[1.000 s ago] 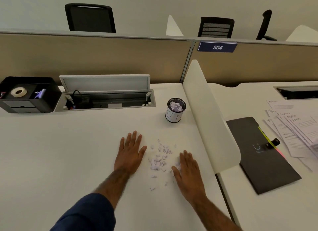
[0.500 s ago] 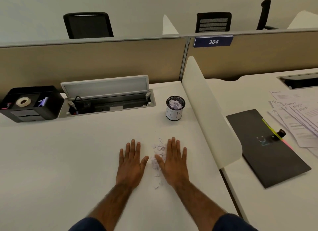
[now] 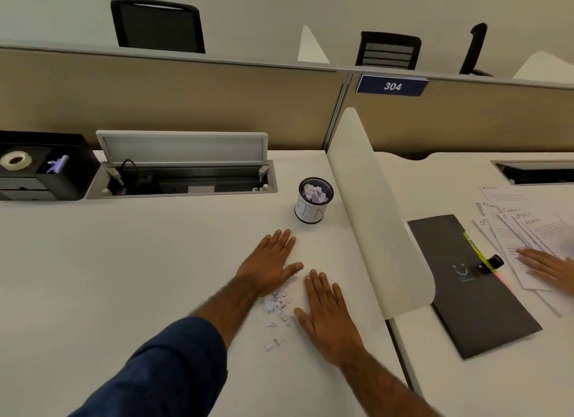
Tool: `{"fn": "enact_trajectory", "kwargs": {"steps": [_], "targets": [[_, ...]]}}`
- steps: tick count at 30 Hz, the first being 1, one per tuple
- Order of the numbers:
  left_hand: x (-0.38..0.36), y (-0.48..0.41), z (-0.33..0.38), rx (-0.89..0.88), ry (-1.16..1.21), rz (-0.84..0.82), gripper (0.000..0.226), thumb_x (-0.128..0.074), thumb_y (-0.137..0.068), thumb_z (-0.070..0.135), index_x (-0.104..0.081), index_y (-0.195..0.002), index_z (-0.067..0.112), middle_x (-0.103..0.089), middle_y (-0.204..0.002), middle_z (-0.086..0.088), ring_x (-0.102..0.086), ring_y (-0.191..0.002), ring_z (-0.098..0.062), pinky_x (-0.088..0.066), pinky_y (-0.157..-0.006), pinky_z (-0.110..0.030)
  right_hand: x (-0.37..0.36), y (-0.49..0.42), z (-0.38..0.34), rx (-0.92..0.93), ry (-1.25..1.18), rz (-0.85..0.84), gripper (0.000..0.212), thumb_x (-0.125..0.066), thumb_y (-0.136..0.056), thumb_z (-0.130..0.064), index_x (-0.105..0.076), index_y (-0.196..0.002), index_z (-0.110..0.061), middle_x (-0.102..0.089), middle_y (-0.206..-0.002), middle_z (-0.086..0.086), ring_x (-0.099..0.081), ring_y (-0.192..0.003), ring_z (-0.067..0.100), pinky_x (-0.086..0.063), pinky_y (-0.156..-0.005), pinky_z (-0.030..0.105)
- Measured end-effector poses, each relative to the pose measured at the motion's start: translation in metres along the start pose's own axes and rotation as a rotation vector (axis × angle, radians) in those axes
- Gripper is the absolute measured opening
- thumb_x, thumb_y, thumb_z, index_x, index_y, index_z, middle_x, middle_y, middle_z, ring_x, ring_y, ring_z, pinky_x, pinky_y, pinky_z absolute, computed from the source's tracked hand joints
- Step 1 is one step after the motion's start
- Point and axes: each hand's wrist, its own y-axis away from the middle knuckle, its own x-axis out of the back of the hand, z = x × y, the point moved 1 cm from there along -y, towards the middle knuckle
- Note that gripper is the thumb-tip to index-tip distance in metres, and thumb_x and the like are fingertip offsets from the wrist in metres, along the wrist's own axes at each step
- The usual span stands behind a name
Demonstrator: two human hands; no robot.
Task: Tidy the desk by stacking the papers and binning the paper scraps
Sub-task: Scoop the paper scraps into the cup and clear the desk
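Observation:
A small heap of white paper scraps point(image 3: 278, 303) lies on the white desk point(image 3: 124, 261) between my two hands. My left hand point(image 3: 269, 262) rests flat on the desk just beyond and left of the heap, fingers straight. My right hand point(image 3: 326, 315) lies flat at the heap's right side. A few stray scraps point(image 3: 271, 343) sit nearer to me. The small black mesh bin point(image 3: 314, 199) with a white label stands beyond my hands and holds crumpled paper. Several printed papers point(image 3: 525, 239) lie fanned on the neighbouring desk at the right.
A white curved divider point(image 3: 377, 217) separates the desks. A dark folder point(image 3: 469, 283) with a binder clip lies right of it. Another person's hand point(image 3: 548, 267) rests on the papers. An open cable tray point(image 3: 183, 174) and a black organiser point(image 3: 40, 165) with tape stand at the back.
My hands have swept the scattered scraps into a tighter heap; the left hand moved forward and right, the right hand drew back. Another person's hand has appeared on the papers.

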Motion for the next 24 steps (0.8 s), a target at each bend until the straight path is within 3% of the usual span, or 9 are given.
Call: {"fn": "enact_trajectory", "kwargs": {"steps": [6, 9, 13, 17, 20, 24], "targets": [[-0.022, 0.062, 0.022, -0.070, 0.013, 0.006, 0.071, -0.014, -0.104, 0.061, 0.007, -0.161, 0.024, 0.022, -0.165, 0.009, 0.021, -0.153, -0.007, 0.009, -0.126, -0.032, -0.008, 0.002, 0.000, -0.025, 0.014, 0.070, 0.068, -0.007, -0.102, -0.054, -0.001, -0.158, -0.016, 0.008, -0.166, -0.001, 0.011, -0.152, 0.013, 0.001, -0.121, 0.040], [-0.021, 0.098, 0.021, -0.092, 0.113, 0.043, 0.062, -0.016, -0.107, 0.055, 0.004, -0.161, 0.031, 0.019, -0.165, 0.015, 0.020, -0.151, 0.001, 0.011, -0.124, -0.027, -0.002, 0.006, 0.001, 0.008, -0.044, 0.083, 0.064, -0.007, -0.102, -0.050, 0.002, -0.158, -0.019, 0.015, -0.164, -0.005, 0.008, -0.153, 0.015, 0.001, -0.121, 0.040], [-0.021, 0.124, -0.013, 0.209, 0.110, 0.198, 0.074, 0.009, -0.096, 0.067, 0.004, -0.160, 0.033, 0.020, -0.166, 0.011, 0.019, -0.153, -0.006, 0.008, -0.125, -0.033, 0.006, 0.027, -0.018, 0.265, 0.057, 0.076, 0.061, -0.018, -0.104, -0.052, 0.000, -0.158, -0.030, 0.009, -0.166, 0.001, 0.008, -0.153, 0.023, -0.005, -0.119, 0.054], [-0.033, 0.133, -0.019, 0.333, 0.013, 0.203, 0.085, 0.023, -0.089, 0.069, 0.004, -0.161, 0.028, 0.018, -0.167, 0.006, 0.016, -0.155, -0.015, 0.011, -0.124, -0.037, -0.007, 0.037, -0.052, 0.579, 0.209, -0.001, 0.063, -0.021, -0.103, -0.060, -0.003, -0.157, -0.034, 0.010, -0.166, -0.002, 0.010, -0.153, 0.025, 0.001, -0.117, 0.060], [-0.038, 0.132, -0.015, 0.359, 0.013, 0.204, 0.085, 0.023, -0.089, 0.068, 0.005, -0.161, 0.027, 0.018, -0.167, 0.005, 0.020, -0.154, -0.014, 0.013, -0.123, -0.037, -0.009, 0.023, -0.056, 0.566, 0.212, 0.017, 0.066, -0.021, -0.102, -0.062, 0.001, -0.157, -0.034, 0.010, -0.166, -0.004, 0.009, -0.153, 0.024, -0.003, -0.117, 0.061], [-0.039, 0.130, -0.006, 0.354, 0.002, 0.209, 0.086, 0.023, -0.089, 0.068, 0.003, -0.161, 0.025, 0.016, -0.168, 0.004, 0.019, -0.154, -0.016, 0.013, -0.123, -0.038, -0.003, -0.003, -0.041, 0.413, 0.214, -0.030, 0.065, -0.021, -0.100, -0.065, -0.007, -0.157, -0.036, -0.001, -0.166, -0.004, 0.003, -0.153, 0.023, -0.008, -0.117, 0.064]]}}
